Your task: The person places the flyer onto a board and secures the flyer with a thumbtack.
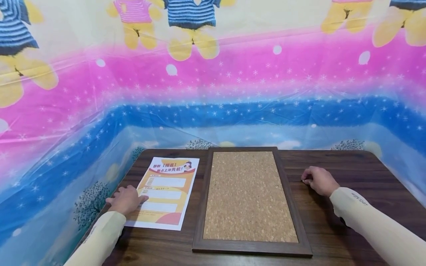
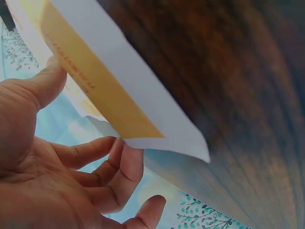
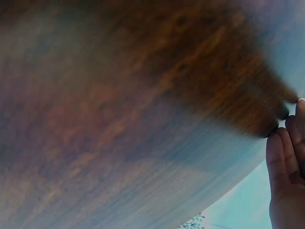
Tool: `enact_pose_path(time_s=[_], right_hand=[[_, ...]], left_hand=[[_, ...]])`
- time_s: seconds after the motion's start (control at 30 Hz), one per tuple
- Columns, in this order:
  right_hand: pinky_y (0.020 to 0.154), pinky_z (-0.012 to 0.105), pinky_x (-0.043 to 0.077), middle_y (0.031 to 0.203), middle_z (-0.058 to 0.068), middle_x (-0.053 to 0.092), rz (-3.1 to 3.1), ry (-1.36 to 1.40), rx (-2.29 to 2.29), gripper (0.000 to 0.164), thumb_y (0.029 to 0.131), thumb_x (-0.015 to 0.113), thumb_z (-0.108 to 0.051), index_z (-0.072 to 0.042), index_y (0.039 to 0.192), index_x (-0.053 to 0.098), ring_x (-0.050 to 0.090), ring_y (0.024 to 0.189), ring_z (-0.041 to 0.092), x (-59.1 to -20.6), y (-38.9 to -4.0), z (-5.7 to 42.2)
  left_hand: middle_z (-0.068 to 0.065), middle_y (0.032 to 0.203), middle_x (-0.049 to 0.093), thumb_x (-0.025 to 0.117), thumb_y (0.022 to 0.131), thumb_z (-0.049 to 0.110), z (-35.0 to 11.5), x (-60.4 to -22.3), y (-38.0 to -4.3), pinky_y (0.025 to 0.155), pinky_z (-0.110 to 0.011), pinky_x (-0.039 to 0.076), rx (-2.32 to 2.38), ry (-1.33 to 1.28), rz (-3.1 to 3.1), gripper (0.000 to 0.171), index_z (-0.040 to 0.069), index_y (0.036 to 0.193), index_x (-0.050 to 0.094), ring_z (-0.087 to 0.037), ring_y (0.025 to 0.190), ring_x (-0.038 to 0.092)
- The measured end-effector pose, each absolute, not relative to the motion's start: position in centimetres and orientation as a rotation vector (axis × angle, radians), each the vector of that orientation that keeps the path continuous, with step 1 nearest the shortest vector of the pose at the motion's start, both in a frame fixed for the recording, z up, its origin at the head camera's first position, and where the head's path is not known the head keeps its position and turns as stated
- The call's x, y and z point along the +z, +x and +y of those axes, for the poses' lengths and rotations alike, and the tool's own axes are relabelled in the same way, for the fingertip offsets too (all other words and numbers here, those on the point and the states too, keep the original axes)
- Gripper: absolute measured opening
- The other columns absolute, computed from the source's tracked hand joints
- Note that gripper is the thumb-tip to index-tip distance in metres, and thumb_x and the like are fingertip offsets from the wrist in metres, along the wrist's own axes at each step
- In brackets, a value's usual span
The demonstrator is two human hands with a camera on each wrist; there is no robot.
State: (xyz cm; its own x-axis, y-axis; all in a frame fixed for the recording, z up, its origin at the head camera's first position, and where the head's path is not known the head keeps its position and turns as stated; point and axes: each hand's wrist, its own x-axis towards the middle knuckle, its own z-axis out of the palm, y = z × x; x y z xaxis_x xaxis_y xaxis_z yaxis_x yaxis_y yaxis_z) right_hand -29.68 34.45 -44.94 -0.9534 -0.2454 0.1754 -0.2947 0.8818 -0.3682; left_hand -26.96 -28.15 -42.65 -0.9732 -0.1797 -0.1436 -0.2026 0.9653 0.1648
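Observation:
A printed sheet [image 1: 171, 205], orange and white with red Chinese lettering, lies on the left of the dark wooden table. My left hand [image 1: 124, 200] is at its left edge, thumb over the paper and the other fingers loosely bent beside the edge. In the left wrist view, fingertips [image 2: 131, 160] touch the paper's [image 2: 102, 90] border near a slightly raised corner. To the right of the corkboard [image 1: 247, 195], my right hand [image 1: 320, 181] is low over the table, fingers curled, pinching a small white thing [image 1: 303, 181] too tiny to identify.
The framed corkboard lies flat in the middle, between the sheet and my right hand. The wooden table [image 1: 362, 173] has rounded far corners. A colourful printed curtain [image 1: 233, 114] hangs close behind and along both sides of it.

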Motion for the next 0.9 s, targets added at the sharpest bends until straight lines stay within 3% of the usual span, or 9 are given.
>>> enact_pose_path(time_s=[0.13,0.37,0.5,0.63,0.9], right_hand=[[0.067,0.045,0.045,0.080,0.003,0.056,-2.917,0.425,0.606,0.011,0.084,0.067,0.004,-0.007,0.081,0.065,0.055,0.074,0.021,-44.80,-29.51,34.29],[0.068,0.045,0.044,0.080,0.002,0.056,-2.910,0.407,0.604,0.012,0.084,0.066,0.003,-0.008,0.081,0.066,0.055,0.073,0.020,-44.89,-29.34,34.37],[0.068,0.045,0.044,0.080,0.001,0.057,-2.906,0.409,0.598,0.011,0.085,0.066,0.002,-0.009,0.081,0.066,0.055,0.073,0.020,-45.03,-29.37,34.50],[0.067,0.045,0.044,0.080,0.001,0.057,-2.910,0.415,0.601,0.011,0.085,0.067,0.002,-0.009,0.081,0.066,0.055,0.073,0.020,-44.97,-29.33,34.50],[0.066,0.044,0.044,0.082,0.002,0.058,-2.940,0.404,0.610,0.011,0.085,0.067,0.001,-0.010,0.081,0.065,0.053,0.073,0.020,-44.66,-29.43,34.54]], left_hand=[[-0.041,0.102,0.044,0.065,0.087,0.046,-27.83,-42.53,-27.15,0.084,-0.077,0.021,0.241,-0.294,2.990,0.069,-0.018,0.111,0.053,-0.063,0.102,0.040],[-0.026,0.085,0.052,0.065,0.089,0.035,-27.42,-42.23,-27.29,0.081,-0.079,0.022,0.250,-0.253,2.984,0.042,-0.007,0.093,0.064,-0.059,0.097,0.046],[-0.030,0.087,0.050,0.067,0.088,0.036,-27.48,-42.16,-27.27,0.081,-0.078,0.024,0.283,-0.290,2.971,0.046,-0.010,0.094,0.062,-0.060,0.097,0.045],[-0.034,0.092,0.048,0.069,0.085,0.040,-27.72,-42.18,-27.29,0.081,-0.075,0.027,0.319,-0.340,2.960,0.060,-0.015,0.105,0.056,-0.056,0.093,0.046],[-0.023,0.085,0.054,0.072,0.082,0.040,-27.81,-42.11,-26.90,0.082,-0.075,0.026,0.399,-0.357,2.970,0.061,-0.015,0.106,0.055,-0.050,0.088,0.048]])
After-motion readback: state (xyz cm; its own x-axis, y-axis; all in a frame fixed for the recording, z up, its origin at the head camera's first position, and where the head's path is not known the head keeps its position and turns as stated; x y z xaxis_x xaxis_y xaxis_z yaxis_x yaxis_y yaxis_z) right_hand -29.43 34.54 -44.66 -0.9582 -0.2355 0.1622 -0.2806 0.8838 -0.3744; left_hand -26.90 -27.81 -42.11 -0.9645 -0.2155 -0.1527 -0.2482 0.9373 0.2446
